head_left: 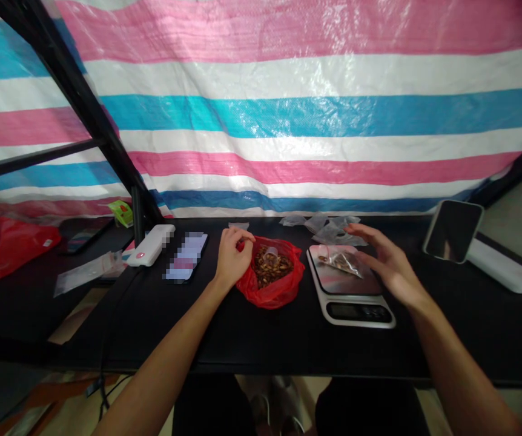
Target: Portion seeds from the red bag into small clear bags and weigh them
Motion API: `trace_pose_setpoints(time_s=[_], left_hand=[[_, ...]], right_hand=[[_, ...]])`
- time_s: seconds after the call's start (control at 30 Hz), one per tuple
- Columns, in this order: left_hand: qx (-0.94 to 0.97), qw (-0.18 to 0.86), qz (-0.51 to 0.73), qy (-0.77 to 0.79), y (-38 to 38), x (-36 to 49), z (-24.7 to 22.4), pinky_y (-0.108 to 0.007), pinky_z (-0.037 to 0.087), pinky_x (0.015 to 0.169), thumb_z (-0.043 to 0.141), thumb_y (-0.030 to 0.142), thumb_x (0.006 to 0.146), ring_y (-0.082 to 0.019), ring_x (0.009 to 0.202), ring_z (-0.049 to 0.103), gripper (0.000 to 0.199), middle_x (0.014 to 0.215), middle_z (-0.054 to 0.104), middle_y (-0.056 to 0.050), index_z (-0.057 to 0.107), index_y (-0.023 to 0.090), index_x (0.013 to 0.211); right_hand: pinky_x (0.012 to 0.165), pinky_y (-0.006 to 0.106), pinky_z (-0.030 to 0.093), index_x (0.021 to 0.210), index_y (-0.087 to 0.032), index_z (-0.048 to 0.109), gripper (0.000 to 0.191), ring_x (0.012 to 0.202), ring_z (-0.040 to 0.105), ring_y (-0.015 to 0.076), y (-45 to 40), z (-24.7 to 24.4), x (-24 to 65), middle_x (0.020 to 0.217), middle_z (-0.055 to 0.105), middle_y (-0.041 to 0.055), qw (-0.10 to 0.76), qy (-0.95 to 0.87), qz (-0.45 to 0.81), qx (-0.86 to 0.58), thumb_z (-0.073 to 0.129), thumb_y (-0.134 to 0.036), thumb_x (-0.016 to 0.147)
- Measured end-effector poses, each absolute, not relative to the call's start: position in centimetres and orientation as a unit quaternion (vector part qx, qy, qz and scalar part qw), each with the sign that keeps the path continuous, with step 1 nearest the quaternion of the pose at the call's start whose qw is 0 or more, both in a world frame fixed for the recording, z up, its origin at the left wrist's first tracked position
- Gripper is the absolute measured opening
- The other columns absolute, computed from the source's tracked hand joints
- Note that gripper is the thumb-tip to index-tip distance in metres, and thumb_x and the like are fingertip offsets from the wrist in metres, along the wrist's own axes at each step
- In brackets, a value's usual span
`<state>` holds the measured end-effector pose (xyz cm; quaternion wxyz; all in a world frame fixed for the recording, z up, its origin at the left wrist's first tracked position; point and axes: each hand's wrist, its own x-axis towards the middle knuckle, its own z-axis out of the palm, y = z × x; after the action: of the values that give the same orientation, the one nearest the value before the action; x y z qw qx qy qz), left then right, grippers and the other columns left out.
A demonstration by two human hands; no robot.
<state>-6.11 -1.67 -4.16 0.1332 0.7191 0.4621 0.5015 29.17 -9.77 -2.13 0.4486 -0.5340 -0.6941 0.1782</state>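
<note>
A red plastic bag (272,297) lies open on the black table, holding many small brown pieces (267,271) like seeds or grains. A small clear cup (270,253) rests among them. My left hand (234,257) is at the bag's left rim, fingers curled, with red plastic showing between them. To the right stands a kitchen scale (356,312) with a dark display. On its plate lies a small clear bag (343,261) with brown pieces inside. My right hand (390,266) hovers at the plate's right side, thumb and fingers apart, close to the small bag.
Clear plastic bags (329,227) lie behind the scale. A phone (187,257) and a white box-shaped device (152,244) are at left, near a clear packet (86,275) and another red bag (11,245). A propped dark-screened device (454,231) stands at right. Striped sheeting hangs behind.
</note>
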Motion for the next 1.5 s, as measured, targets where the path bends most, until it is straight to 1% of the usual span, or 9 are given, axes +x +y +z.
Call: trace_pose_setpoints(time_s=[0.1, 0.2, 0.47, 0.97, 1.13, 1.23, 1.3, 1.37, 1.5], left_hand=[[0.728, 0.13, 0.502, 0.449, -1.8, -6.1, -4.1, -0.036, 0.047, 0.087, 0.056, 0.009, 0.088, -0.023, 0.094, 0.058, 0.023, 0.089, 0.067, -0.004, 0.069, 0.024, 0.077], [0.732, 0.128, 0.498, 0.448, -1.9, -6.1, -4.0, -0.037, 0.047, 0.088, 0.055, 0.01, 0.09, -0.023, 0.095, 0.058, 0.023, 0.089, 0.066, -0.004, 0.069, 0.024, 0.077], [0.75, 0.141, 0.505, 0.402, -2.3, -6.5, -3.7, -0.037, 0.048, 0.09, 0.054, 0.008, 0.087, -0.022, 0.098, 0.059, 0.02, 0.093, 0.065, -0.004, 0.067, 0.024, 0.084], [0.781, 0.141, 0.514, 0.326, -2.4, -6.6, -3.6, -0.039, 0.046, 0.088, 0.054, 0.005, 0.085, -0.023, 0.098, 0.057, 0.021, 0.096, 0.062, -0.005, 0.065, 0.021, 0.092], [0.785, 0.152, 0.514, 0.309, -2.3, -6.7, -3.5, -0.039, 0.045, 0.088, 0.054, 0.007, 0.087, -0.023, 0.097, 0.057, 0.019, 0.096, 0.061, -0.005, 0.065, 0.02, 0.093], [0.792, 0.193, 0.5, 0.292, -2.4, -6.6, -3.6, -0.037, 0.046, 0.084, 0.054, 0.011, 0.09, -0.021, 0.092, 0.058, 0.017, 0.098, 0.059, -0.005, 0.065, 0.02, 0.098], [0.799, 0.215, 0.483, 0.285, -2.5, -6.5, -3.5, -0.035, 0.047, 0.081, 0.054, 0.014, 0.092, -0.02, 0.088, 0.057, 0.016, 0.098, 0.058, -0.005, 0.064, 0.02, 0.103], [0.805, 0.226, 0.471, 0.282, -2.7, -6.3, -3.4, -0.035, 0.047, 0.081, 0.055, 0.016, 0.093, -0.02, 0.088, 0.058, 0.017, 0.097, 0.058, -0.005, 0.064, 0.021, 0.107], [0.811, 0.231, 0.453, 0.289, -3.0, -5.9, -3.4, -0.039, 0.048, 0.094, 0.058, 0.022, 0.096, -0.022, 0.099, 0.061, 0.025, 0.107, 0.062, -0.007, 0.062, 0.022, 0.121]], right_hand=[[0.117, 0.052, 0.038, 0.129, -0.028, 0.065, 0.04, 0.132, 0.059, 0.0306, -9.9, -2.9, 29.9, 0.133, 0.069, 0.0059, 0.541, -0.635, 0.124, -0.538, 0.069, -0.037, 0.09], [0.114, 0.053, 0.039, 0.118, -0.027, 0.07, 0.031, 0.124, 0.062, 0.0323, -10.0, -3.3, 30.3, 0.124, 0.071, 0.0066, 0.574, -0.609, 0.089, -0.54, 0.069, -0.036, 0.088], [0.103, 0.044, 0.044, 0.116, -0.027, 0.071, 0.03, 0.115, 0.063, 0.0288, -10.1, -3.6, 30.3, 0.117, 0.071, 0.0043, 0.6, -0.6, 0.103, -0.519, 0.071, -0.034, 0.087], [0.101, 0.043, 0.044, 0.117, -0.031, 0.068, 0.023, 0.117, 0.061, 0.028, -10.4, -3.7, 29.7, 0.118, 0.069, 0.0045, 0.509, -0.682, 0.094, -0.517, 0.065, -0.033, 0.094], [0.114, 0.056, 0.036, 0.14, -0.037, 0.059, 0.054, 0.134, 0.053, 0.0348, -10.4, -3.6, 28.4, 0.142, 0.064, 0.0058, 0.394, -0.731, 0.109, -0.547, 0.074, -0.042, 0.089], [0.115, 0.061, 0.034, 0.14, -0.036, 0.061, 0.055, 0.126, 0.06, 0.0352, -9.8, -3.2, 27.2, 0.135, 0.07, 0.0068, 0.362, -0.745, 0.105, -0.551, 0.076, -0.043, 0.088], [0.114, 0.06, 0.037, 0.137, -0.034, 0.063, 0.048, 0.113, 0.067, 0.0315, -9.2, -2.4, 26.1, 0.119, 0.075, 0.0063, 0.386, -0.741, 0.12, -0.537, 0.073, -0.042, 0.091], [0.107, 0.054, 0.046, 0.137, -0.032, 0.062, 0.046, 0.105, 0.069, 0.0277, -8.5, -1.3, 24.5, 0.109, 0.074, 0.0054, 0.443, -0.723, 0.154, -0.507, 0.072, -0.041, 0.092], [0.083, 0.038, 0.058, 0.13, -0.03, 0.06, 0.042, 0.097, 0.068, 0.0229, -6.6, 0.1, 19.2, 0.109, 0.068, 0.0044, 0.555, -0.664, 0.244, -0.437, 0.073, -0.04, 0.091]])
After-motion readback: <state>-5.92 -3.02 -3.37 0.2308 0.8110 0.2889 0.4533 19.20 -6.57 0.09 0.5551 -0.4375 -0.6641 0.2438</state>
